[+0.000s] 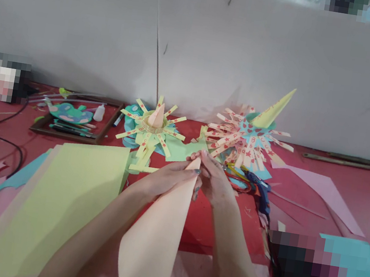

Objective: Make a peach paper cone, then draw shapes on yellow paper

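L hand (pixel 174 174) + R hand (pixel 213 176): both grips clamped on peach paper cone (pixel 158 237) nr tip. Yellow paper pile (pixel 81 192) on L.

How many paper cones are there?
3: a yellow cone on the right spiky craft, a small peach cone on the left spiky craft, a big peach cone in the left hand and right hand. More may hide.

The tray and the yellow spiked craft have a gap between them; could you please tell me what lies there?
Between tray and craft, the head view shows a marker and blue paper.
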Available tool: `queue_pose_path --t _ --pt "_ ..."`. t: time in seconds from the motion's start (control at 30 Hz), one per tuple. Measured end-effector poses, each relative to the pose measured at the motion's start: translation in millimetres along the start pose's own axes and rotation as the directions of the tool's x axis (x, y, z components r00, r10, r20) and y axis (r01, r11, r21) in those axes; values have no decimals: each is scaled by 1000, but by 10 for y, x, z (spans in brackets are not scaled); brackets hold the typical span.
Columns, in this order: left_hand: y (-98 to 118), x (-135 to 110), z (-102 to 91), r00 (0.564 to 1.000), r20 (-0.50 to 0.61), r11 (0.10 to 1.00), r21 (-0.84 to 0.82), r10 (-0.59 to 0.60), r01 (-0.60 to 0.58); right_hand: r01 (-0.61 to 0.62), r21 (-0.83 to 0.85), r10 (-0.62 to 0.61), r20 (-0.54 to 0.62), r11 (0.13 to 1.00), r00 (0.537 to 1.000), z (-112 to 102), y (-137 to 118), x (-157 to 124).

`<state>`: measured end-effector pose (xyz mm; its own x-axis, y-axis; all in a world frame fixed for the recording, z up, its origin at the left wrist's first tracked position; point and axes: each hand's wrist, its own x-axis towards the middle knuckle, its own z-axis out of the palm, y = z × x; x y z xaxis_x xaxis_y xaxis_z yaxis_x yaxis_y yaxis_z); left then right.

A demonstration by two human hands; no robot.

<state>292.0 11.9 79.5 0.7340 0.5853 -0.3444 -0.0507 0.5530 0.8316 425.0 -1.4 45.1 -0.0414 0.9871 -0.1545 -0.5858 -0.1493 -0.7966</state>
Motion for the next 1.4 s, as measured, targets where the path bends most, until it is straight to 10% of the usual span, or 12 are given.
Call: queue_pose_path --t 1.4 --pt "-50 78 -5 996 -37 994 -74 -83 80 6 5 -5 -135 1000 991 -9 8 54"
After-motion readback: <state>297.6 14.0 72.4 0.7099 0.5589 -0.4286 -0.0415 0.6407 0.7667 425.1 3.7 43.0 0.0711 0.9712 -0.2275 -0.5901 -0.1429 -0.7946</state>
